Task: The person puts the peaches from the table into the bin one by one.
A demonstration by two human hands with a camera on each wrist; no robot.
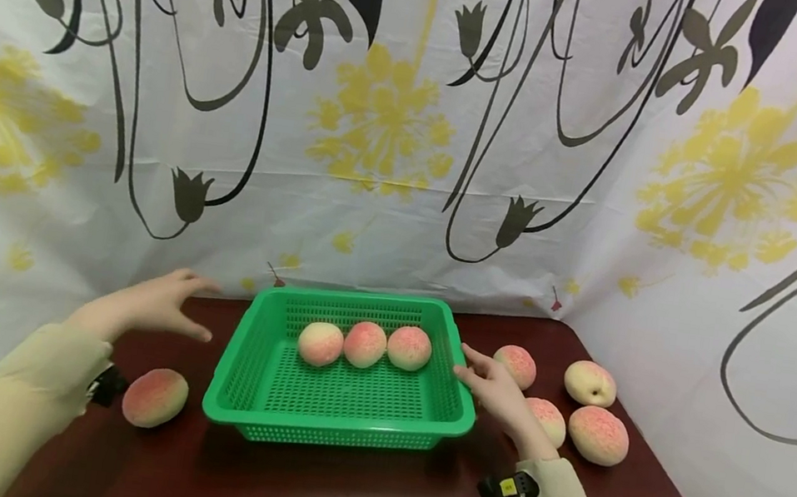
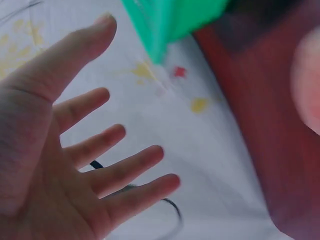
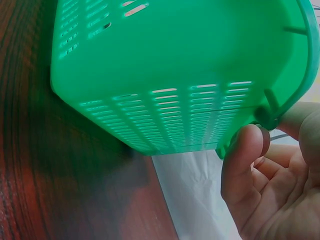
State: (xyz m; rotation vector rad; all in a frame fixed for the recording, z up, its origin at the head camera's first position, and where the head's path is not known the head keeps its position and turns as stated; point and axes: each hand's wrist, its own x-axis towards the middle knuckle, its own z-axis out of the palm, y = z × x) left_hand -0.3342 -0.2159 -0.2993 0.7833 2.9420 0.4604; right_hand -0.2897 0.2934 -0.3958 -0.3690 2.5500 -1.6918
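A green plastic basket (image 1: 345, 424) stands on the table, with three peaches (image 1: 365, 345) in a row inside it. My right hand (image 1: 497, 389) grips the basket's right rim; in the right wrist view the thumb (image 3: 245, 160) is against the rim's underside and the other fingers are partly hidden. Left of the basket and apart from it, my left hand (image 1: 152, 304) hangs in the air, holding nothing. Its fingers (image 2: 125, 167) are spread in the left wrist view. A single peach (image 1: 155, 398) lies on the table near the left wrist.
Several more peaches (image 1: 598, 435) lie on the dark red table (image 1: 336, 492) to the right, some close beside the right hand and forearm. Behind the table hangs a white patterned cloth (image 1: 385, 238), which also runs along the right side.
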